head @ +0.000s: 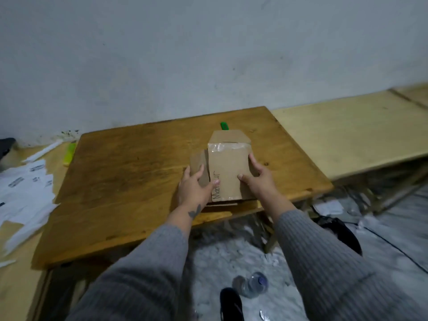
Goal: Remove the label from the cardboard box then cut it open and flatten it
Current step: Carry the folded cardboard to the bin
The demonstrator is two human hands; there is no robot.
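A brown wooden counter (pixel 129 172) stands against a pale wall (pixel 185 54). White papers (pixel 25 193) lie at its left. A plastic bottle (pixel 253 284) rests on the floor.

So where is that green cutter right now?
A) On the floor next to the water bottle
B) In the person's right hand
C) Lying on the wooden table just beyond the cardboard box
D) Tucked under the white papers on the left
C: the green cutter lies on the wooden table behind the cardboard box, while the left hand and right hand both press on the cardboard.
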